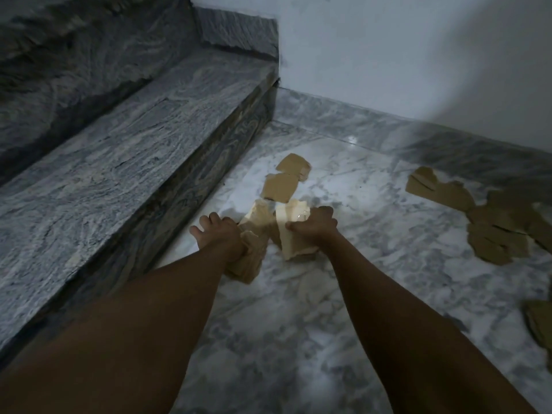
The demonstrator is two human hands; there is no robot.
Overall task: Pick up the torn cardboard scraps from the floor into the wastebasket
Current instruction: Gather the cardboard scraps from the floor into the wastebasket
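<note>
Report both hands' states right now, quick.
Left hand: over a stack of scraps; grip cannot be told.
Right hand: grips a cardboard scrap.

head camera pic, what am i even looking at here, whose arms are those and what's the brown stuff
No machine here: a camera worn on a person's head looks down at their own two bare arms. The left hand holds a bundle of scraps of torn cardboard; the right hand grips a pale scrap. More cardboard lies on the marble floor: two pieces just beyond the hands and a pile at the right. A stone step runs along the left. No wastebasket is in view.
</note>
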